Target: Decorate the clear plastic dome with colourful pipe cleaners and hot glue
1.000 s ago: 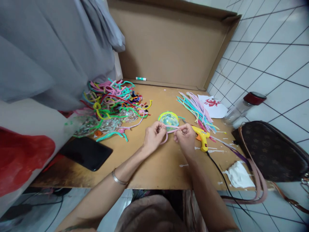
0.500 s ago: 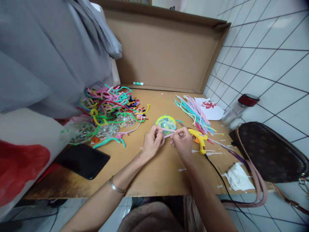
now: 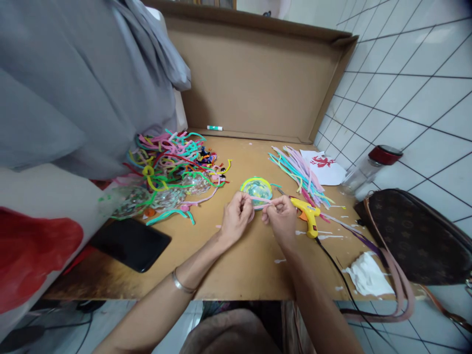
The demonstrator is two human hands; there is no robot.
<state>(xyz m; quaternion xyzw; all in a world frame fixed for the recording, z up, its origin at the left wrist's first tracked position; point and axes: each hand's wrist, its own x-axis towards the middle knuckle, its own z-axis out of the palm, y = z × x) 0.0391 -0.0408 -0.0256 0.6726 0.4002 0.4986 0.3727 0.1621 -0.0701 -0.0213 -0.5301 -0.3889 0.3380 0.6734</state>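
Cardboard-covered tabletop (image 3: 236, 260), left hand (image 3: 236, 216) and right hand (image 3: 280, 217) pinched shut on one pink pipe cleaner (image 3: 259, 200), yellow glue gun (image 3: 308, 216) just beside.

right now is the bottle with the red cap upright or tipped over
Tipped over: the bottle lies on its side beside the brown bag, red cap pointing right.

Between the left hand (image 3: 236, 216) and the right hand (image 3: 280, 219) stretches a fuzzy pink pipe cleaner (image 3: 260, 200), matt and velvety. Just beyond the fingers lies a glossy, clear plastic dome with a yellow rim (image 3: 256, 188). Beside the right hand rests a smooth yellow plastic glue gun (image 3: 307, 215). Under both hands the brown cardboard tabletop (image 3: 236, 255) looks matt and fibrous, flecked with dried white glue. Left of the left hand, a black phone (image 3: 130, 243) shows polished glass. A metal bangle (image 3: 182, 284) shines on the left wrist.
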